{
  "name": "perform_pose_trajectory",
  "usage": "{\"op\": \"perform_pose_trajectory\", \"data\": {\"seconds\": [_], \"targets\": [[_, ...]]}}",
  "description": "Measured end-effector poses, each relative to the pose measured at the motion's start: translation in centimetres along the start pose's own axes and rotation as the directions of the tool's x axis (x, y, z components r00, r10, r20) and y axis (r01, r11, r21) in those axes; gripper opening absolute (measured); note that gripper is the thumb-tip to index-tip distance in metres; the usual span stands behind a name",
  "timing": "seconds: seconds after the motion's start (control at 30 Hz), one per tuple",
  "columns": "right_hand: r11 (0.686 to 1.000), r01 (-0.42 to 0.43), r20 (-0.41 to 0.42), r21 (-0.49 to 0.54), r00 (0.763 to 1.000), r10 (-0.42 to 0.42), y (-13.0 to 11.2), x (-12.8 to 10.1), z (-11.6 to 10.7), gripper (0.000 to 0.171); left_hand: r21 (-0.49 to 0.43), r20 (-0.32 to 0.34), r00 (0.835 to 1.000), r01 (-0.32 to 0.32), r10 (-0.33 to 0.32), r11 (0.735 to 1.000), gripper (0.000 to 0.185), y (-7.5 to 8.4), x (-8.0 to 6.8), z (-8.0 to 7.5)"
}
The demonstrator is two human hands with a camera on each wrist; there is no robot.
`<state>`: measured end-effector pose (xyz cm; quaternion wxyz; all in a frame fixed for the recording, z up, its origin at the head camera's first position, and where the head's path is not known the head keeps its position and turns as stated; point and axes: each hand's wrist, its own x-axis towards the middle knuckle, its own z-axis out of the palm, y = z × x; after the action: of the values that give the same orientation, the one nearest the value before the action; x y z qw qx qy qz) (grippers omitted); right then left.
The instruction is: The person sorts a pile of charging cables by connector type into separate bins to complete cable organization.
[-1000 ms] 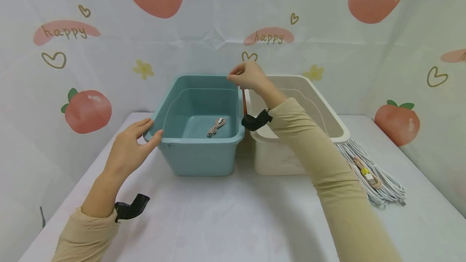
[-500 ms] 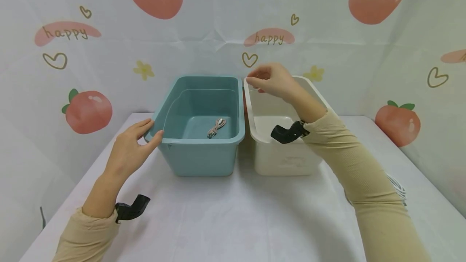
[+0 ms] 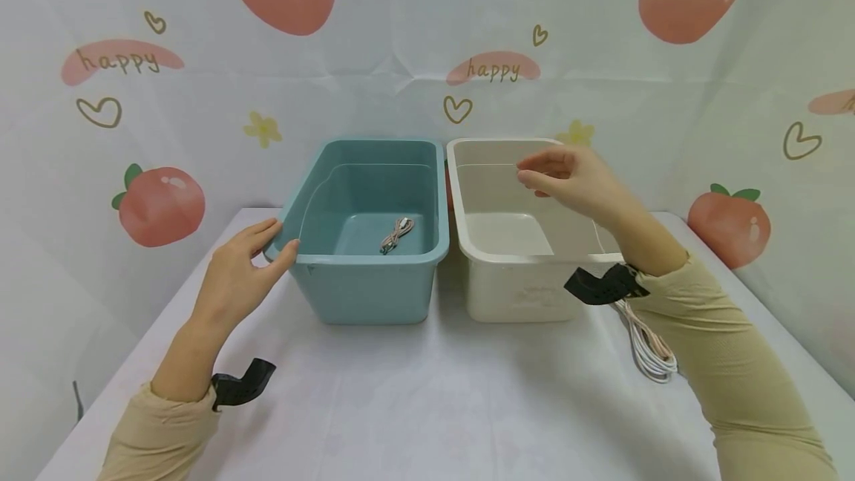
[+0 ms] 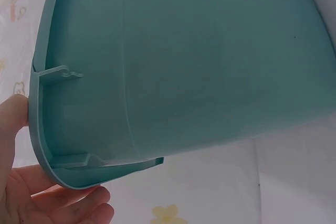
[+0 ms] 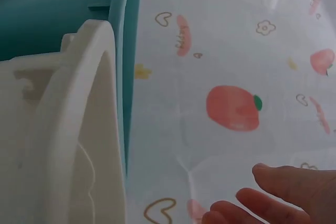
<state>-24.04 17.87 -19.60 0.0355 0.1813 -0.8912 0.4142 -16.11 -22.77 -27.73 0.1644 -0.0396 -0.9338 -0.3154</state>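
Note:
A light-blue plastic bin (image 3: pixel 374 292) stands on the table, with a small tied pinkish cable with a pale plug (image 3: pixel 397 234) lying on its floor. My left hand (image 3: pixel 234 273) holds its near left corner, thumb at the front rim and fingers along the left side. In the left wrist view, the fingers (image 4: pixel 89 203) curl by the rim's corner. My right hand (image 3: pixel 577 180) is raised over the right side of a cream bin (image 3: pixel 521 299), fingers loosely bent with nothing between them. The right wrist view shows that hand (image 5: pixel 283 198) apart from both bins.
The two bins stand side by side, rims close together. A bundle of white and pinkish cables (image 3: pixel 651 355) lies on the table (image 3: pixel 427 407) right of the cream bin, partly hidden by my right sleeve (image 3: pixel 728 370). A peach-patterned cloth (image 3: pixel 394 13) hangs behind.
My right hand has moved rightward and a little down, from above the gap between the bins to over the cream bin's right side. My left hand, the bins and the small cable are unmoved.

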Motion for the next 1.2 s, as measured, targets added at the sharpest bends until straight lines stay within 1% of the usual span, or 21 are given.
{"op": "perform_pose_trajectory", "data": {"seconds": [0.1,0.2,0.3,0.4,0.53,0.63,0.7,0.8,0.83,0.9,0.93,1.0,1.03,1.13,1.2], "targets": [[1.0,-0.021,-0.008,-0.016,1.0,0.021,1.1,-1.1,-0.6,0.039,-0.004,-0.005,1.0,0.002,-0.002,1.0,0.062,0.0,0.0,0.1],[0.999,-0.033,-0.034,-0.019,0.999,0.032,2.4,-2.2,-1.2,0.04,-0.006,-0.008,1.0,0.002,-0.002,1.0,0.062,0.0,0.0,0.1],[0.999,-0.051,-0.066,0.012,0.996,0.051,3.9,-3.5,-1.8,0.038,-0.01,-0.011,1.0,0.0,0.0,1.0,0.061,0.0,0.0,0.2],[0.996,-0.084,-0.096,0.041,0.991,0.088,5.3,-4.8,-2.7,0.035,-0.015,-0.016,1.0,-0.005,0.005,1.0,0.061,0.0,0.0,0.3],[0.985,-0.161,-0.164,0.07,0.972,0.17,7.0,-6.7,-3.5,0.034,-0.021,-0.019,1.0,-0.005,0.005,1.0,0.061,-0.1,0.0,0.3],[0.978,-0.178,-0.22,0.112,0.955,0.199,8.3,-7.9,-4.1,0.028,-0.025,-0.019,1.0,-0.002,0.001,1.0,0.061,-0.1,0.0,0.2],[0.976,-0.166,-0.252,0.139,0.948,0.197,9.2,-8.6,-4.4,0.021,-0.026,-0.019,1.0,0.0,0.0,1.0,0.061,-0.1,0.0,0.2],[0.97,-0.156,-0.256,0.188,0.945,0.202,10.7,-9.6,-4.8,0.017,-0.027,-0.021,1.0,0.0,-0.001,1.0,0.061,-0.1,0.0,0.2],[0.969,-0.161,-0.25,0.187,0.946,0.205,11.2,-9.9,-5.0,0.018,-0.028,-0.023,1.0,0.0,0.0,1.0,0.061,-0.1,0.0,0.2],[0.97,-0.19,-0.224,0.152,0.949,0.221,12.2,-10.5,-5.2,0.017,-0.029,-0.025,1.0,0.0,0.0,1.0,0.06,-0.1,-0.1,0.2],[0.968,-0.218,-0.203,0.123,0.95,0.239,12.7,-10.8,-5.3,0.017,-0.029,-0.027,1.0,-0.001,0.0,1.0,0.06,-0.1,-0.1,0.2],[0.959,-0.281,-0.166,0.032,0.945,0.282,13.7,-11.2,-5.4,0.019,-0.032,-0.029,1.0,-0.001,0.0,0.999,0.06,-0.1,-0.1,0.3],[0.95,-0.311,-0.144,-0.017,0.941,0.306,14.3,-11.4,-5.4,0.024,-0.033,-0.03,1.0,-0.002,0.001,0.999,0.06,-0.1,-0.1,0.3],[0.913,-0.387,-0.078,-0.129,0.922,0.38,15.9,-12.0,-5.6,0.048,-0.037,-0.032,0.999,-0.005,0.004,0.999,0.06,0.0,-0.1,0.3],[0.902,-0.397,-0.039,-0.171,0.917,0.397,16.8,-12.3,-5.6,0.059,-0.039,-0.034,0.999,-0.007,0.006,0.999,0.059,0.0,-0.1,0.3]]}}
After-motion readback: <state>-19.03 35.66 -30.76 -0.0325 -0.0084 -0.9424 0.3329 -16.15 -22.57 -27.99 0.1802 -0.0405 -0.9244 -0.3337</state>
